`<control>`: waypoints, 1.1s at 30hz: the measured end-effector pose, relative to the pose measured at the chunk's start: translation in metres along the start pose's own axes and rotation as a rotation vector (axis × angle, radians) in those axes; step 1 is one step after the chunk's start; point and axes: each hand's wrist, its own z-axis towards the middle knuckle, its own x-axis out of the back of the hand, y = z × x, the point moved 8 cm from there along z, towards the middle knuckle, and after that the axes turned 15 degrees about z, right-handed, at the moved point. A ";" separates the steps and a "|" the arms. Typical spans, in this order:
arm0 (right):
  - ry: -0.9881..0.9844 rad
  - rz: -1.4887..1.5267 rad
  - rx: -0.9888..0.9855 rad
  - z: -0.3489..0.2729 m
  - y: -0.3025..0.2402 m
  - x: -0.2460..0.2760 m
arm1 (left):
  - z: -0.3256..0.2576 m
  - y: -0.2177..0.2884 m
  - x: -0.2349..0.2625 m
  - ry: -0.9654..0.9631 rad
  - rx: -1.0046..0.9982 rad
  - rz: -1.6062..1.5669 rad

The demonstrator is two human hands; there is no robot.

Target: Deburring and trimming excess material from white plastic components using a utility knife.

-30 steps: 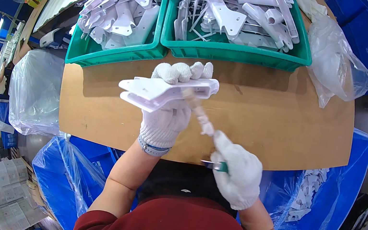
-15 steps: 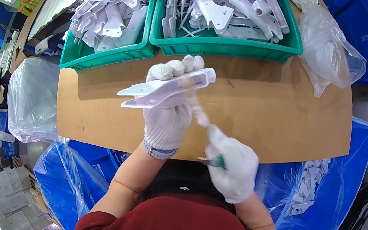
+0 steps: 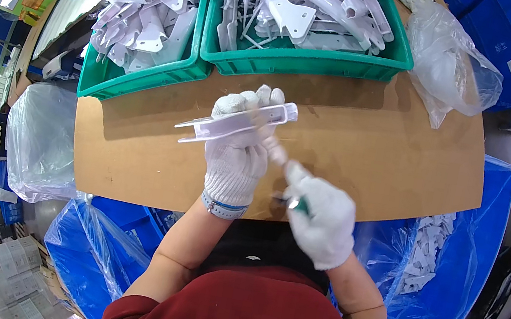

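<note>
left knit-gloved fingers (image 3: 247, 99) grip a smooth forked white part (image 3: 223, 128); right fingers (image 3: 297, 172) clasp a blurred stick-like tool (image 3: 276, 152).

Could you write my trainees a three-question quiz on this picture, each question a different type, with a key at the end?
1. Multiple choice: What is the left hand holding?
A) a clear bag
B) a white part
C) a blue crate

2. True or false: The right hand is empty.

3. Fill in the blank: Beyond the hands, on the brown tabletop, stand two ____ bins heaped with loose white pieces.

Key:
1. B.
2. False: it grips a thin pale tool, blurred, that points toward the part.
3. Green.
</note>
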 end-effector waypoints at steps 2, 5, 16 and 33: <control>0.280 -0.010 0.016 -0.001 0.031 0.031 | 0.002 -0.002 0.011 -0.020 0.061 -0.092; 0.369 -0.165 0.023 -0.006 0.058 0.055 | 0.002 0.011 0.001 -0.143 0.067 -0.067; 0.411 0.095 -0.053 0.001 0.032 0.095 | -0.019 0.045 -0.044 -0.370 0.040 1.423; 0.079 -0.150 0.169 0.012 -0.030 0.082 | -0.030 0.078 -0.093 -0.579 -0.711 2.234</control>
